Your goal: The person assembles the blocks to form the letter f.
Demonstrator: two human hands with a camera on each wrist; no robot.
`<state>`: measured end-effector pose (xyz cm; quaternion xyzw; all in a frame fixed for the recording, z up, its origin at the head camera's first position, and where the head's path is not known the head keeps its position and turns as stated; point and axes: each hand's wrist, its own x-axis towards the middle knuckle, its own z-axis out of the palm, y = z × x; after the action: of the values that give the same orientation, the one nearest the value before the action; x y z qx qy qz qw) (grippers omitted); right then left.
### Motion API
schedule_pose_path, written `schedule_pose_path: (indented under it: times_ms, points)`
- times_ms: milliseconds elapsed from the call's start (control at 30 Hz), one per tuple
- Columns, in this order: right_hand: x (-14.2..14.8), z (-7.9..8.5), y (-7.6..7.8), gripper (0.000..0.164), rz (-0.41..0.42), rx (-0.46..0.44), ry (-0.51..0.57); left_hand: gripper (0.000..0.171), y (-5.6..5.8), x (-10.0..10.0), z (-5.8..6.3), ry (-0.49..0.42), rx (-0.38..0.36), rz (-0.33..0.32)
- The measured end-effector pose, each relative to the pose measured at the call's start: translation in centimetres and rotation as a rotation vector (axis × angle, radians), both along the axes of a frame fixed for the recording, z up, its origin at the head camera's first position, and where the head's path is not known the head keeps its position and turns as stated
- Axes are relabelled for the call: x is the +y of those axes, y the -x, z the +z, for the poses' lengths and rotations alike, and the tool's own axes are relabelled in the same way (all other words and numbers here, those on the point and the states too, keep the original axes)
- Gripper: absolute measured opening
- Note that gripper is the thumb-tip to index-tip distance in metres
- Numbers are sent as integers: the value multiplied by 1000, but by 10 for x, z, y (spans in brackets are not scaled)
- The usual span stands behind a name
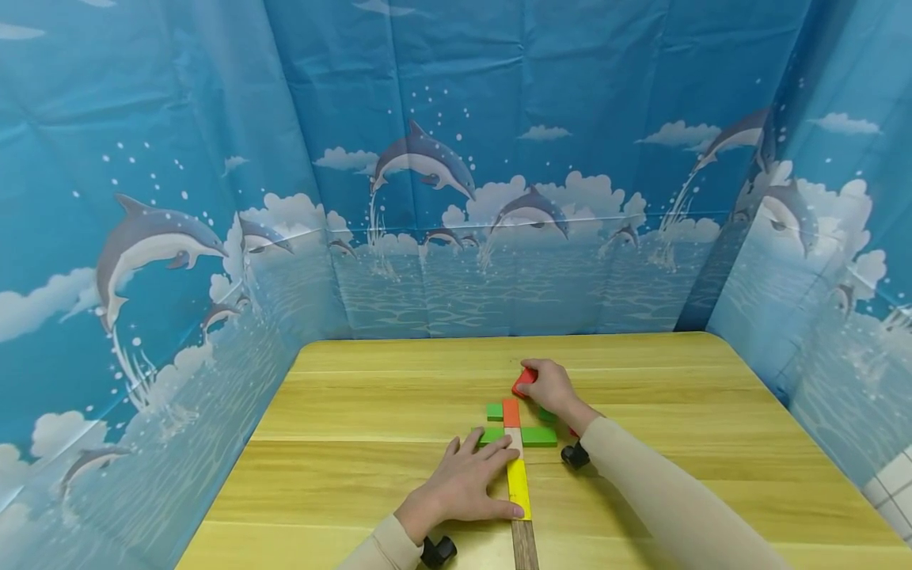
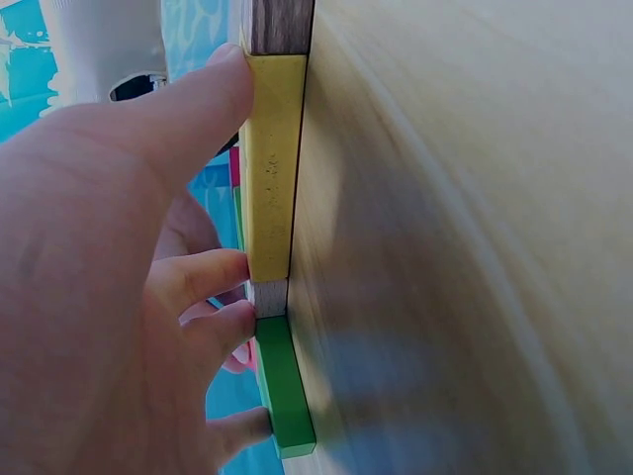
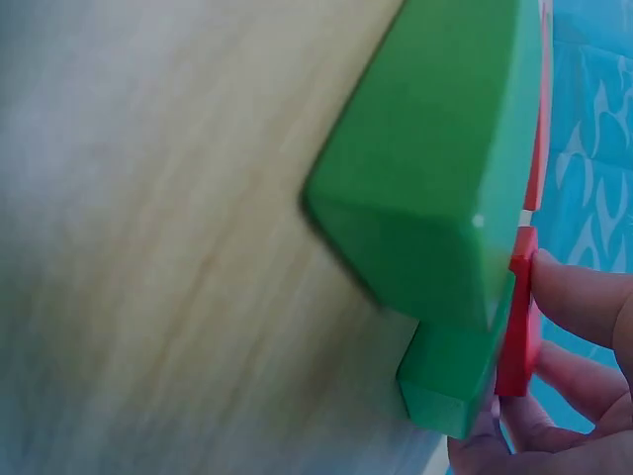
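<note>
A column of blocks lies flat on the table: an orange-red one, a pale one, a yellow one and a brown wood-grained one. Green bars stick out sideways beside the pale block. My left hand rests over the column with fingers spread. In the left wrist view its thumb touches one end of the yellow block, and fingertips touch the lower blocks, including a green bar. Beyond the column's far end, my right hand pinches a red block.
Small green blocks lie either side of the orange-red one, at left and at right, partly behind the right hand. Some red shows by the right wrist. A dolphin-print curtain surrounds the wooden table.
</note>
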<state>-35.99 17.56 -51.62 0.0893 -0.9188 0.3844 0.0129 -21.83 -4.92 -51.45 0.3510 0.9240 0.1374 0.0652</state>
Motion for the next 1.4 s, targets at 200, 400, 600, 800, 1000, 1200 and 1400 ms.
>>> schedule_pose_path:
  times_ms: [200,400,600,800,1000,1200,1400]
  points:
    - [-4,1,0,54,6,18,-1,83,0,0,1,-1,11,-4]
    - [-5,-2,1,52,0,12,18,82,0,-1,1,-3,5,-5]
    - [-8,-4,0,47,6,10,20,82,0,-1,1,-4,-1,-6]
    - [-11,-1,-4,45,9,7,30,81,-1,-1,2,-2,1,-7]
    - [-11,0,-5,45,2,4,21,81,-2,0,2,-6,-3,-4]
    - [-11,-2,-3,45,5,12,15,82,-1,-1,0,-4,2,-1]
    - [-11,2,-5,45,-14,3,47,82,-1,0,-1,-5,9,-4]
